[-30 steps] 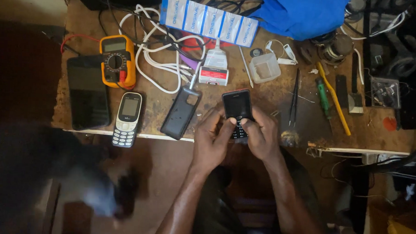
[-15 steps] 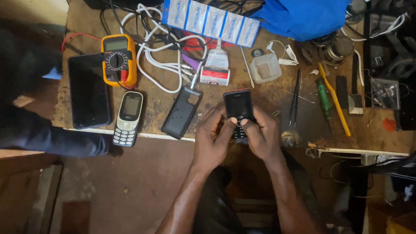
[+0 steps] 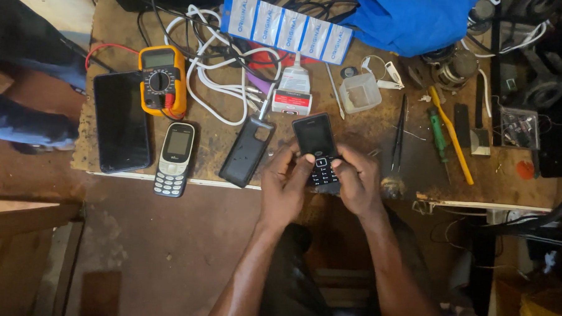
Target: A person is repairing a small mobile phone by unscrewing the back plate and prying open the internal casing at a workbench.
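Over a cluttered workbench (image 3: 369,133), left hand (image 3: 286,192) and right hand (image 3: 358,179) both grip a black keypad phone (image 3: 317,147), thumbs on keys; firm, steady pressing seems needed.

My left hand (image 3: 285,192) and right hand (image 3: 357,182) cover the lower edge of the black keypad phone (image 3: 317,152). I can't make out its keys. The blue cloth (image 3: 410,19) runs off the top edge, hiding the cables (image 3: 311,0) beneath it.
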